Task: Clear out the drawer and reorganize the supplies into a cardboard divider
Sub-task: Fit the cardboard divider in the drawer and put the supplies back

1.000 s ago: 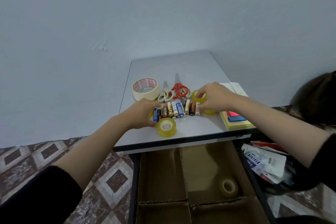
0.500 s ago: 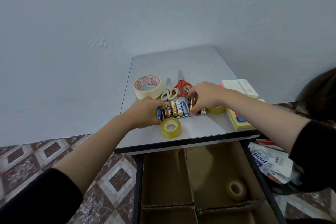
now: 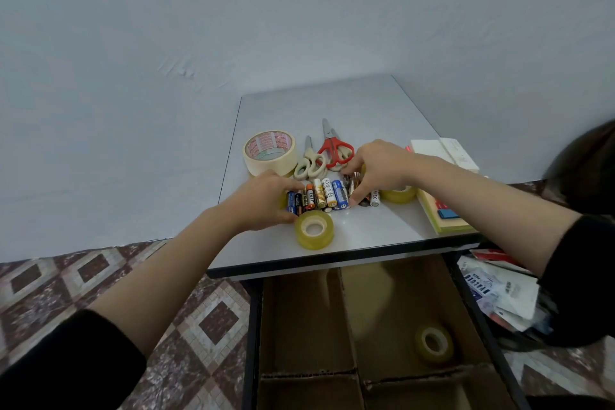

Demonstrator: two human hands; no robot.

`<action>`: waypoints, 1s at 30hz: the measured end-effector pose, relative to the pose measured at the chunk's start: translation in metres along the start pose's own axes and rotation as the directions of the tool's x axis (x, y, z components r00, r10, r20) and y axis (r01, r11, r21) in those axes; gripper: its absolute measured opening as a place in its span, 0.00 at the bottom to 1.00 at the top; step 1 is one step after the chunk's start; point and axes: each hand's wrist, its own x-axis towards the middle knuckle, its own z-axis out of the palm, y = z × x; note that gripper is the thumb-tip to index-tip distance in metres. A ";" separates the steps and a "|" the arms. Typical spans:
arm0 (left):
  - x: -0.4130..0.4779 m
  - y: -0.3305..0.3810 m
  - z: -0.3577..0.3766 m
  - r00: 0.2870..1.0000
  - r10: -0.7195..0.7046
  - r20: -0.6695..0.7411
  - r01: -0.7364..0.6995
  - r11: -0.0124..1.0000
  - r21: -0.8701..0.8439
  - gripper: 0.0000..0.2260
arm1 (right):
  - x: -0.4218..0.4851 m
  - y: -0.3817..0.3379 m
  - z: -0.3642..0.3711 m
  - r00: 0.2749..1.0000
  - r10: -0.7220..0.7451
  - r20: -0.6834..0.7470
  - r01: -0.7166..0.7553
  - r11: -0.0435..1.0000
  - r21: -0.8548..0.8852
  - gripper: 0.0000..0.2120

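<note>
A small grey table [image 3: 332,103] stands against a plain pale wall [image 3: 299,10], on a floor [image 3: 100,276] of brown and white diamond tiles. Under its front edge the drawer [image 3: 251,326] is pulled out, lined with a cardboard divider [image 3: 346,309]; one yellowish tape roll [image 3: 432,343] lies in the right-hand compartment. On the tabletop a row of batteries [image 3: 324,196] lies side by side near the front, with a clear tape roll [image 3: 313,230] just in front of it, a wide masking tape [image 3: 269,151] behind to the left, and cream scissors [image 3: 309,163] beside red scissors [image 3: 332,146] behind the row. A sticky note pad [image 3: 442,223] sits at the right edge, and printed papers [image 3: 499,289] lie heaped beyond the table's right side. The left hand [image 3: 263,201] cups the row's left end, fingers curled over the batteries and thumb on the near side. The right hand [image 3: 379,168] clasps the right end, thumb pressed down by the batteries and fingers bent over them, partly hiding another clear roll [image 3: 399,193].
</note>
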 end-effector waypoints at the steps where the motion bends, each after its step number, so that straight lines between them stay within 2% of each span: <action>1: 0.000 0.000 0.001 1.000 -0.005 -0.001 0.005 1.000 0.001 0.27 | -0.002 0.000 0.001 1.000 -0.003 -0.013 0.003 1.000 0.010 0.30; 10: 0.000 -0.001 0.003 1.000 -0.013 -0.006 0.013 1.000 0.004 0.26 | -0.007 0.000 0.004 0.997 -0.003 -0.078 0.011 0.994 0.110 0.22; 22: -0.001 0.001 0.001 1.000 -0.013 -0.007 0.013 1.000 -0.010 0.26 | -0.003 0.002 0.004 0.997 -0.058 -0.046 0.065 0.984 0.166 0.15; 30: -0.001 0.002 0.000 1.000 -0.017 -0.003 0.017 1.000 -0.014 0.27 | -0.002 -0.002 0.000 0.999 -0.051 -0.009 0.052 0.988 0.144 0.23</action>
